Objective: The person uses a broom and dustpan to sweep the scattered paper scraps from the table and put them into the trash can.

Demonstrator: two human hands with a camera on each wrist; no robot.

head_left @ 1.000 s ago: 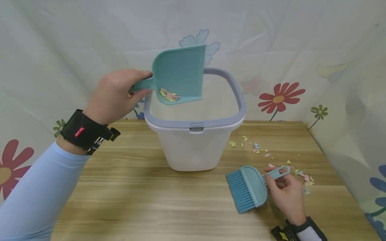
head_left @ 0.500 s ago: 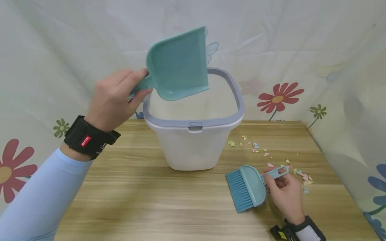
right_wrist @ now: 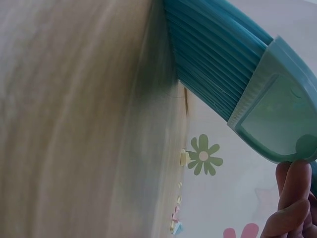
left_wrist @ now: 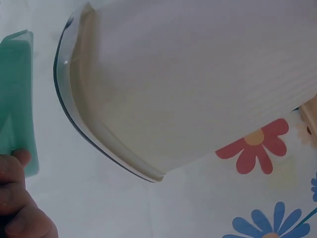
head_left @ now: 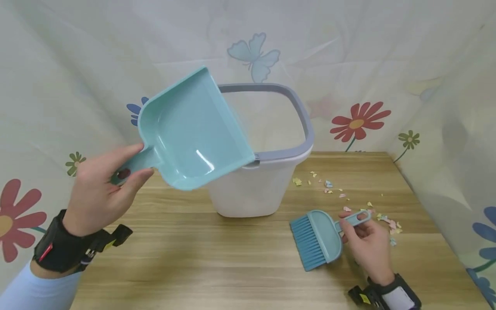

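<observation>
Pinched by its handle between thumb and fingers, the teal dustpan tilts in the left hand, its lip overlapping the white bucket in the head view; contact is unclear. The right hand grips the hand brush low at the wooden tabletop, near scattered paper scraps. Emptying probably works best with the lip well inside the rim; thin scraps likely need short, light strokes. No scraps show in the pan; the bucket's floor is hidden.
</observation>
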